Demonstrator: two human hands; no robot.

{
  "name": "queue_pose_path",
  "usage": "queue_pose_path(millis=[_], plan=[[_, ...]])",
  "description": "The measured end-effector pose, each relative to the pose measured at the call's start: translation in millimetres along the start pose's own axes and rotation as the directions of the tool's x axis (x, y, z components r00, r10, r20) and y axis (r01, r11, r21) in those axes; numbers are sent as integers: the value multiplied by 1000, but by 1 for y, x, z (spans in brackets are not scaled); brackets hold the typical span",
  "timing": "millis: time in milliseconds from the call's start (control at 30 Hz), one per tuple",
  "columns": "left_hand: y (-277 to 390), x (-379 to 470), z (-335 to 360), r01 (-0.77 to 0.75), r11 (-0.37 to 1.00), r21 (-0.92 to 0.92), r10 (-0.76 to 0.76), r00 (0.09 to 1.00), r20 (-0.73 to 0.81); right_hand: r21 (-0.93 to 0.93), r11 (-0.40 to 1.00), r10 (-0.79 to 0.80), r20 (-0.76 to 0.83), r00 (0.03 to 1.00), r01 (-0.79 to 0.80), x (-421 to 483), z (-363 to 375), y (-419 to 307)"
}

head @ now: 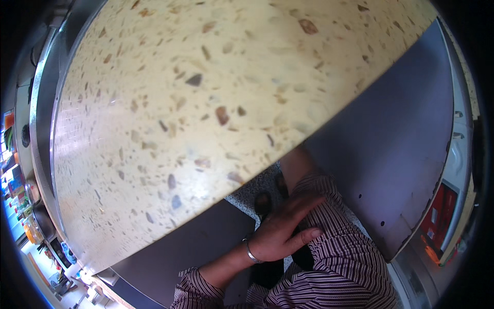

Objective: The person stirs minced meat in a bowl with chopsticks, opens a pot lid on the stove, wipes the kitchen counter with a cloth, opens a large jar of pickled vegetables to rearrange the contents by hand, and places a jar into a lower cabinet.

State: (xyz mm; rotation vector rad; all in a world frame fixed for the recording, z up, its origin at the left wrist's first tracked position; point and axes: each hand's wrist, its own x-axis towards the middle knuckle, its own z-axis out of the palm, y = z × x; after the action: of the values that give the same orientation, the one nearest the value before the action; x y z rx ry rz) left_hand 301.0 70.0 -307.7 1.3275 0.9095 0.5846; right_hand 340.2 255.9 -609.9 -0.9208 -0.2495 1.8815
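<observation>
My left hand [276, 233], with a metal bracelet [251, 253] at its wrist, is on my right forearm. Its fingers and thumb grip the striped right sleeve [328, 216], bunched up near the elbow. The bare right forearm [297, 166] reaches in under the edge of a cream terrazzo countertop [185, 127]. My right hand is hidden beneath that slab, so what it holds or touches does not show. Beside the right arm stands a grey cabinet door [378, 146], swung out. Another grey panel [193, 247] lies below the counter on the left.
Speckled floor [249, 189] and dark footwear [263, 202] show in the gap between the panels. Along the left rim run a metal edge [42, 77] and a shelf with jars [32, 230]. A red item [442, 216] sits beyond the door at right.
</observation>
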Motion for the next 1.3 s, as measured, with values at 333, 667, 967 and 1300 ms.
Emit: queue_pose_path(millis=[333, 667, 967, 1300], plan=[[43, -82, 11, 324, 931, 166, -299, 941, -160, -220, 873, 420, -116, 900, -436, -311, -55, -28], [142, -349, 50, 777, 620, 111, -12, 151, -989, -802, 441, 56, -425, 904, -404, -447, -26, -234], [117, -378, 182, 381, 669, -638, -727, 155, -669, -982, 189, 238, 42, 970, -3, -351, 29, -214], [99, -340, 207, -189, 838, -512, -291, 639, -712, -624, 298, 609, 707, 359, 723, -544, 273, -147]])
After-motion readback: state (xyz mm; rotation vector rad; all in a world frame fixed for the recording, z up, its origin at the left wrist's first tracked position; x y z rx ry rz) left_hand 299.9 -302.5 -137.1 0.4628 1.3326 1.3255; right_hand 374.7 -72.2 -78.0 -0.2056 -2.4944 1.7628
